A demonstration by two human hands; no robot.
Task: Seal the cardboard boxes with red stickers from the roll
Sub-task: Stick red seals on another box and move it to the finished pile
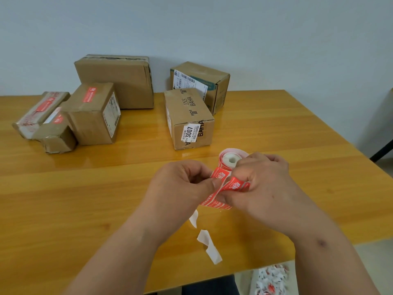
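A yellow wooden table (pixel 85 188) fills most of the view, set against a pale wall (pixel 212 28). At its far edge stand six cardboard boxes. The biggest box (pixel 119 79) is at the back left; in front of it sits a mid box (pixel 91 116) with a red sticker (pixel 89 94) on top, and left of that a flat box (pixel 40 111) and a small box (pixel 54 135), each also bearing a red sticker. To the right, the labelled box (pixel 200 81) stands behind the BAHA box (pixel 189 120), neither showing a red sticker. Near the table's middle, both hands meet over the roll (pixel 231 159), just in front of the BAHA box. The right hand (pixel 263 184) curls around the roll's loose red strip (pixel 225 186), thumb and fingers pinching it. The left hand (pixel 180 184) pinches the edge of the strip between thumb and forefinger. White backing tape (pixel 209 245) trails from the strip onto the table toward the near edge. On the floor lies a heap of scraps (pixel 270 279).
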